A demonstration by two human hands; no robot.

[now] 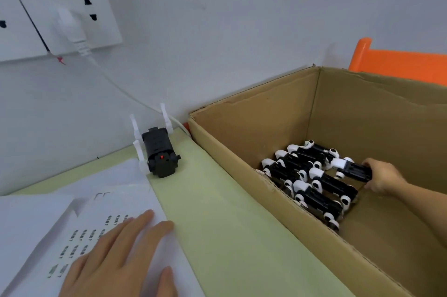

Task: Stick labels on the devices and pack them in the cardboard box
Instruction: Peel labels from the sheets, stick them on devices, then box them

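— While the wall [242, 18] fills the whole background, what sits in front of it?

— A pale green table [217, 224], and on its right side a big open cardboard box [254, 127]. An orange chair back [399, 62] shows just behind the box.

— And on the table's left?

— White sheets of paper, the top one a label sheet [84, 236] with rows of small printed labels. The left hand [116, 255] lies flat on it, fingers straight and spread, holding nothing.

— Where are the devices?

— Most lie in a packed cluster of devices [312, 183] on the box floor, black bodies with white ends, touching one another. The right hand [382, 179] reaches into the box and grips one more black-and-white device [353, 170] by its end, fingers curled around it, just above the cluster's far side.

— Anything outside the box?

— One black device with white legs [160, 157] stands on the table near the wall, just beside the paper's far corner and well apart from the left hand.

— The wall fittings?

— A white socket plate [60, 6] with a white plug [70, 28] in it; its cable [125, 93] runs down toward the table behind the box corner.
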